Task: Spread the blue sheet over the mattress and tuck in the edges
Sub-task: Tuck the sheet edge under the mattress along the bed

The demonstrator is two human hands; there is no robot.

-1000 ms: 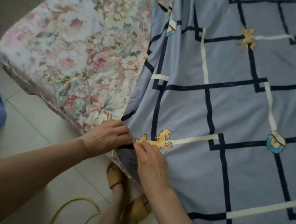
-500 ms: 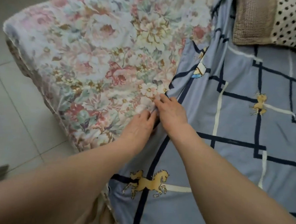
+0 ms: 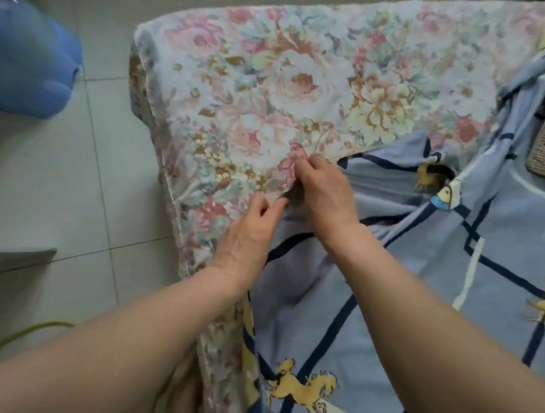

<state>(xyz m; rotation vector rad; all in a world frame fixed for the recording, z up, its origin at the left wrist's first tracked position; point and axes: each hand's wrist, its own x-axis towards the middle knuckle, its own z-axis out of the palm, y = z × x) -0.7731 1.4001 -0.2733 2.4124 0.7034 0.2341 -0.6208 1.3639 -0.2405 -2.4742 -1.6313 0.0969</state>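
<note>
Both hands (image 3: pixel 324 193) moved farther up, fingers (image 3: pixel 302 171) pinching the blue sheet (image 3: pixel 388 277) edge, running diagonally across the mattress (image 3: pixel 272 78).

Both forearms bare, no sleeves; left hand (image 3: pixel 250 233) and right hand (image 3: pixel 324 193) ungloved.

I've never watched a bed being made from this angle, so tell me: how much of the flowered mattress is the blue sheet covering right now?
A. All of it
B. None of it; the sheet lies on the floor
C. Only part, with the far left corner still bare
C: the blue sheet lies over the right side only, its edge pinched by the left hand and right hand, while the mattress shows bare floral fabric beyond.
</note>
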